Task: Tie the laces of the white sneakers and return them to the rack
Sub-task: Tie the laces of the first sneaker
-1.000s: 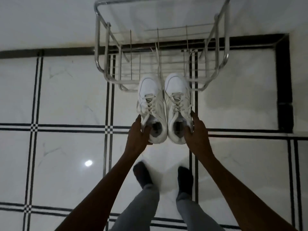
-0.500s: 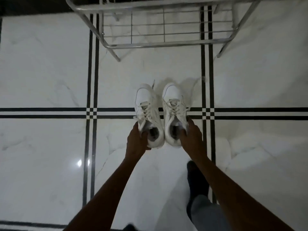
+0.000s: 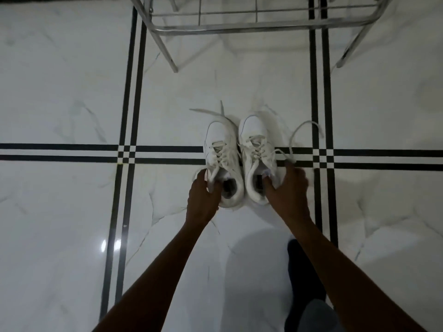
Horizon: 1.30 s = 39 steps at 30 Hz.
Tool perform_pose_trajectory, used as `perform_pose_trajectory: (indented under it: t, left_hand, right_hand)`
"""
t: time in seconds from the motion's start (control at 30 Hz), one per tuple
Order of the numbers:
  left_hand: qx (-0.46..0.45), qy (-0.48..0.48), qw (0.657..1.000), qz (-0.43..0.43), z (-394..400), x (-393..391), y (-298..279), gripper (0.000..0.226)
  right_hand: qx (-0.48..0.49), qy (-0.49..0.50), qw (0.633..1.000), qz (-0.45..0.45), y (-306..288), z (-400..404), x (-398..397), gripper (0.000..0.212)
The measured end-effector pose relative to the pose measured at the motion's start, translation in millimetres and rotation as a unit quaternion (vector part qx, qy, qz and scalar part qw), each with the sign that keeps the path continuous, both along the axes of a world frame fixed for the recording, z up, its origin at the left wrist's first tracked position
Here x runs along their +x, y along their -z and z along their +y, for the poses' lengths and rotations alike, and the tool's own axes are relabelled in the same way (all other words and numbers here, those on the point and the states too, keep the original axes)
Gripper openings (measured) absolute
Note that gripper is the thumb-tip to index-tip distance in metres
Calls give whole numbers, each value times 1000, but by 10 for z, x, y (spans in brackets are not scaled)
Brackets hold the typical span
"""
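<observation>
— What is the ground here?
— A glossy white marble-look tiled floor (image 3: pixel 60 92) crossed by paired black lines.
— And on it?
— Two white lace-up sneakers (image 3: pixel 239 159) side by side, loose laces (image 3: pixel 304 127) trailing, and the legs of a chrome wire rack (image 3: pixel 239 26) beyond their toes.

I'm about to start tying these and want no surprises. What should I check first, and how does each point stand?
1. Both white lace-up sneakers, left and right, on the white marble-look floor: ok.
2. Sneakers side by side, toes toward the chrome wire rack: ok.
3. Laces tied: not ok, the ends trail loose.
4. Left hand and right hand at the heels: ok.
5. Laces free of knots: cannot tell.
</observation>
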State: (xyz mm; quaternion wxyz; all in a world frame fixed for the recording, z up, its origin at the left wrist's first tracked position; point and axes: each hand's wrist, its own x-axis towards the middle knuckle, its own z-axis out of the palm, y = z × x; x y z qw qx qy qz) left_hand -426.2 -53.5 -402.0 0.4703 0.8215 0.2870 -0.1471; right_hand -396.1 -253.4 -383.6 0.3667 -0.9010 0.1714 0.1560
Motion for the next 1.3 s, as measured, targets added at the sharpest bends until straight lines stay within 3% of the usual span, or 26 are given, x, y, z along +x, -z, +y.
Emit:
perform_pose_trajectory:
  t: [0.1, 0.17, 0.27, 0.37, 0.53, 0.7, 1.03, 1.13, 1.3]
  left_hand:
    - [11, -31, 998, -50, -16, 5, -18, 36]
    - [-15, -55, 994, -90, -47, 39, -65, 21]
    - [-52, -96, 986, -126, -68, 121, -74, 16]
    - [-29, -110, 982, -149, -11, 216, 42, 19]
    - [-4, -89, 974, -210, 153, 239, 90, 35]
    - [-47, -80, 965, -245, 373, 198, 118, 32]
    - [-123, -55, 948, -289, 430, 122, -335, 29]
    - [-169, -63, 931, -319, 438, 139, -458, 31]
    - [-194, -59, 930, -305, 542, 147, -601, 32]
  right_hand:
    - [-45, -25, 982, -181, -289, 188, -46, 29]
    - [-8, -97, 979, -178, -352, 395, 8, 14]
    - [-35, -181, 977, -103, -235, 694, 144, 27]
    - [-75, -198, 976, -46, -159, 883, 255, 40]
    - [-68, -182, 978, -72, 49, 977, 431, 23]
    - [11, -148, 978, -149, 116, 1049, 379, 15]
    - [157, -118, 971, -134, -184, 1001, 280, 16]
    - [227, -90, 960, -135, -279, 1019, 340, 22]
    - [307, -69, 936, -157, -502, 1035, 358, 23]
